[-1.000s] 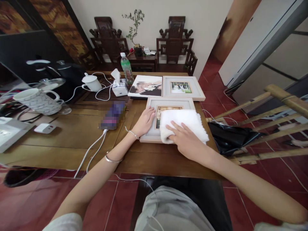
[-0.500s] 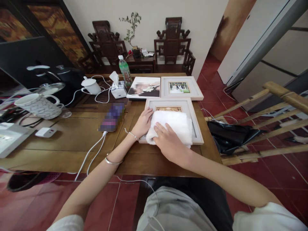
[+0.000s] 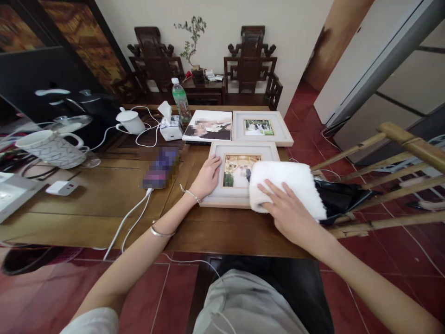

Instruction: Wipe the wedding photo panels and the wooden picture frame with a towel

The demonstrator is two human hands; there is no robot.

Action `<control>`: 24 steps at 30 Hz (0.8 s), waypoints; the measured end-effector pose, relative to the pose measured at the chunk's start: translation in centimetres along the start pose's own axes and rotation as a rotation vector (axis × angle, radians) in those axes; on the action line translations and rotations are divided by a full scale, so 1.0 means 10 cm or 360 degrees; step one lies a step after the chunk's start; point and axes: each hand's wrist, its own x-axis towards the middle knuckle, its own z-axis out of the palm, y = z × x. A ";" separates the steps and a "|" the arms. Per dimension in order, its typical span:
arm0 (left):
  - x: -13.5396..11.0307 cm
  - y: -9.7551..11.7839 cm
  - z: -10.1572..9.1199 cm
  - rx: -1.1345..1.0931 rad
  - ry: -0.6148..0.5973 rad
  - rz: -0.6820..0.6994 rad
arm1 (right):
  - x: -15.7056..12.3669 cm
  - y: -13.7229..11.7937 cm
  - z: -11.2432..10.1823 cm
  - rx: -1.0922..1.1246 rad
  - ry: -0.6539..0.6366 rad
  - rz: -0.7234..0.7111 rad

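A pale picture frame lies flat near the table's front edge, its wedding photo now largely uncovered. My left hand grips the frame's left side, fingers over the rim. Under my right hand is a folded white towel, held with the fingers spread across its top. The towel covers the frame's right part and hangs out past its right edge. Behind are a second picture frame with a photo and a white photo panel, side by side.
To the left on the wooden table lie a phone with a white cable and a charger. A tissue box, a green bottle, a lidded cup and a patterned mug stand farther back. A bamboo rack is at right.
My right hand has slid the towel to the right, off the photo and past the frame's right edge. My left hand stays on the frame's left side.
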 end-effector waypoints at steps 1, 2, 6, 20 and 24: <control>0.00 0.00 0.00 -0.0001 0.0003 -0.0001 | 0.08 -0.10 0.00 0.0035 0.0011 -0.0041; 0.00 -0.01 -0.01 -0.0003 0.0001 -0.0001 | 0.16 -0.21 0.01 0.0071 0.0035 -0.0104; 0.00 -0.03 -0.02 0.0001 -0.0034 0.0027 | 0.44 -0.52 0.07 0.0129 0.0181 -0.0334; 0.01 0.00 -0.03 0.0036 -0.0105 0.0053 | -0.41 0.25 0.00 -0.0244 0.0067 0.0198; 0.01 0.00 -0.05 0.0037 -0.0123 0.0064 | -0.05 0.47 0.04 -0.0262 -0.0020 0.0228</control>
